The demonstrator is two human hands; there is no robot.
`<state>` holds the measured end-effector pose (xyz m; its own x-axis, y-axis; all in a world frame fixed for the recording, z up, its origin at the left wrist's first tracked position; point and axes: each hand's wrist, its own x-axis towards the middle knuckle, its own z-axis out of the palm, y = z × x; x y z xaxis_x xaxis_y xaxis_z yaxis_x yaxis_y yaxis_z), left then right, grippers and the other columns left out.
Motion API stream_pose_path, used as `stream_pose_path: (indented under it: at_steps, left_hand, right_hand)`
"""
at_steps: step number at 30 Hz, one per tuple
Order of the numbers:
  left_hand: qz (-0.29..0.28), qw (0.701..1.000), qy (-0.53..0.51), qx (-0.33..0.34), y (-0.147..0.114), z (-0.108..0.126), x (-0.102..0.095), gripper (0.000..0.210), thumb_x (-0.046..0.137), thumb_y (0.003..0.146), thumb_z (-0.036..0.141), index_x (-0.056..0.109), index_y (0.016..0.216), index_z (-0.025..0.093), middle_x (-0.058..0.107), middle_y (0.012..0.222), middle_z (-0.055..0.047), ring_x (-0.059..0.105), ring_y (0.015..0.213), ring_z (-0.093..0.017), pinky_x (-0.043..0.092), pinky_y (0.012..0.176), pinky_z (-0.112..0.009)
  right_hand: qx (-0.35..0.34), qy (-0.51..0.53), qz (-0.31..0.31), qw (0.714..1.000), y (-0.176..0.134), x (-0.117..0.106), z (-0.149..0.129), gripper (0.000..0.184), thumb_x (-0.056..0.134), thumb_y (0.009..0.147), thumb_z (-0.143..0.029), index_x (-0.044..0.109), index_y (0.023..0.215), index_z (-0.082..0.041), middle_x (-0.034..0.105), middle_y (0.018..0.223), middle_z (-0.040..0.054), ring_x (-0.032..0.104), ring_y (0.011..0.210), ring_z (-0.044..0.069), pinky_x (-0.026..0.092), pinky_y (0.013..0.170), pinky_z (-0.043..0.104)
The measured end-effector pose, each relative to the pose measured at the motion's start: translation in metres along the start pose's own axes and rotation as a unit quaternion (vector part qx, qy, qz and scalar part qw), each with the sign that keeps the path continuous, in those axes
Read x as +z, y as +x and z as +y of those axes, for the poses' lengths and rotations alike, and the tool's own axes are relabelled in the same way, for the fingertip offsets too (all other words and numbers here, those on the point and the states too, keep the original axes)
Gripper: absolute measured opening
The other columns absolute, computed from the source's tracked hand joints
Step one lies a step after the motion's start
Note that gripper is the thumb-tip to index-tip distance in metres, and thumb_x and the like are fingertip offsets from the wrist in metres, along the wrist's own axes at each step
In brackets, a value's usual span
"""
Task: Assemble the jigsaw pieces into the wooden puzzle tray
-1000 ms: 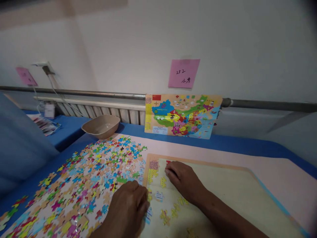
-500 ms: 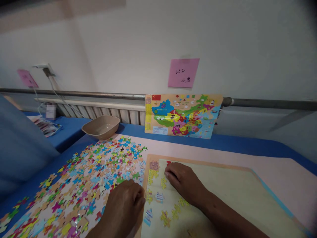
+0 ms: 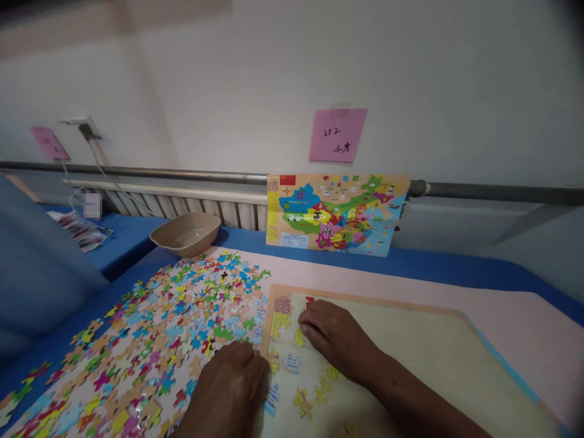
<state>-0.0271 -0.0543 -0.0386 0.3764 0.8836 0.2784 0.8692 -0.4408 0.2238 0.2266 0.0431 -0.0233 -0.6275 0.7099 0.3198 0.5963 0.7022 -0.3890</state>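
Note:
A puzzle board (image 3: 392, 353) with a tan and blue frame lies before me, a few joined pieces at its upper left corner. My right hand (image 3: 335, 334) rests over that area, fingers curled together beside a yellow puzzle piece (image 3: 299, 337); whatever they pinch is hidden. At the frame's left edge, my left hand (image 3: 228, 383) is closed with its fingertips turned down, their contents out of sight. Loose on the board lie a white and blue piece (image 3: 291, 363), a yellow piece (image 3: 302, 402) and several others.
Many loose puzzle pieces (image 3: 150, 340) spread over the left of the pink sheet. Behind them stands a beige basin (image 3: 186, 233). A printed map (image 3: 337, 213) leans by the wall under a pink note (image 3: 337, 135). A blue curtain (image 3: 41, 255) hangs at the left.
My right hand has shifted slightly left, closer to the yellow piece. My left hand has moved a little toward me along the board's edge.

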Motion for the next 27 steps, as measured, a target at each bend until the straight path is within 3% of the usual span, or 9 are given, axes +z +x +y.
stream_pose_path:
  at_steps: [3,6,10,15,20,24,27]
  left_hand:
    - [0.025,0.999,0.004,0.029,0.002,-0.001,0.001,0.018,0.062,0.089,0.007,0.064,0.084,0.024,0.065,0.085,-0.003,0.058,0.080,-0.022,0.039,0.071,-0.038]
    - [0.063,0.993,-0.006,0.101,0.002,0.005,0.006,0.016,0.070,0.086,0.010,0.064,0.089,0.025,0.067,0.089,0.000,0.058,0.081,-0.021,0.040,0.071,-0.038]
    - [0.101,0.975,0.084,0.178,-0.004,0.020,0.018,0.010,0.067,0.090,0.013,0.064,0.091,0.023,0.070,0.087,0.001,0.057,0.074,-0.019,0.039,0.064,-0.037]
    - [0.112,0.969,0.156,0.157,-0.015,0.025,0.033,0.013,0.060,0.100,0.018,0.066,0.112,0.021,0.076,0.117,-0.006,0.067,0.088,-0.021,0.047,0.075,-0.037]
    - [0.116,0.966,0.159,0.167,-0.020,0.016,0.045,0.015,0.060,0.101,0.017,0.067,0.113,0.018,0.077,0.121,-0.011,0.071,0.096,-0.024,0.051,0.079,-0.036]
    - [0.121,0.964,0.150,0.184,-0.020,0.010,0.045,0.031,0.057,0.107,0.045,0.070,0.114,0.018,0.078,0.123,-0.009,0.072,0.102,-0.024,0.052,0.082,-0.036]
    - [0.131,0.966,0.137,0.174,-0.015,0.011,0.037,0.045,0.058,0.102,0.062,0.072,0.109,0.019,0.080,0.120,-0.007,0.073,0.103,-0.024,0.052,0.085,-0.037]
  right_hand:
    - [-0.007,0.000,0.003,1.000,0.000,0.000,-0.001,0.020,0.051,0.105,-0.022,0.065,0.091,-0.022,0.069,0.088,0.0035,0.060,0.082,0.020,0.045,0.076,0.033]
    - [-0.012,-0.004,0.008,1.000,0.000,0.000,-0.002,0.020,0.051,0.106,-0.022,0.065,0.091,-0.022,0.069,0.088,0.0036,0.060,0.081,0.020,0.045,0.076,0.034]
    - [-0.011,-0.011,0.009,1.000,0.001,0.000,-0.002,0.020,0.051,0.106,-0.023,0.065,0.091,-0.022,0.068,0.088,0.0041,0.059,0.082,0.021,0.045,0.075,0.034]
    - [-0.029,-0.013,0.003,0.999,0.001,0.002,-0.001,0.022,0.051,0.106,-0.023,0.064,0.089,-0.022,0.067,0.089,0.0043,0.059,0.087,0.022,0.047,0.084,0.037]
    - [-0.029,-0.020,-0.014,0.999,0.001,0.001,-0.003,0.022,0.052,0.106,-0.023,0.065,0.089,-0.022,0.067,0.091,0.0051,0.058,0.090,0.022,0.047,0.083,0.037]
    - [-0.031,-0.019,-0.027,0.999,0.002,0.001,-0.004,0.022,0.052,0.107,-0.023,0.066,0.091,-0.022,0.067,0.093,0.0052,0.058,0.091,0.022,0.047,0.086,0.038]
    - [-0.029,-0.014,-0.030,0.999,0.002,0.001,-0.002,0.022,0.052,0.106,-0.023,0.066,0.090,-0.021,0.067,0.093,0.0053,0.057,0.091,0.023,0.046,0.084,0.038]
